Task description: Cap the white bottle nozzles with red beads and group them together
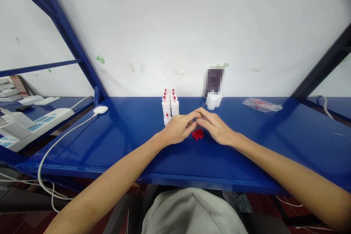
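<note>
My left hand point(179, 128) and my right hand point(218, 127) meet at the fingertips above the blue table point(128, 135). Both have bent fingers drawn together, and whatever lies between the tips is hidden. Just below them, on the tabletop, sits a small pile of red caps point(197, 134). Left of my hands, white plastic bottles with red pointed tops point(174, 106) stand upright in two rows. One shorter-looking bottle point(167, 118) is nearest to me, partly covered by my left hand. Behind my right hand are several white bottles without red tops point(211, 101).
A clear plastic bag point(262, 104) with something red inside lies at the right. A white puck-like device point(100, 109) with a cable sits at the left, near a power strip point(35, 128). Blue frame posts point(79, 55) flank the table, and a pixelated dark object point(214, 80) stands by the wall.
</note>
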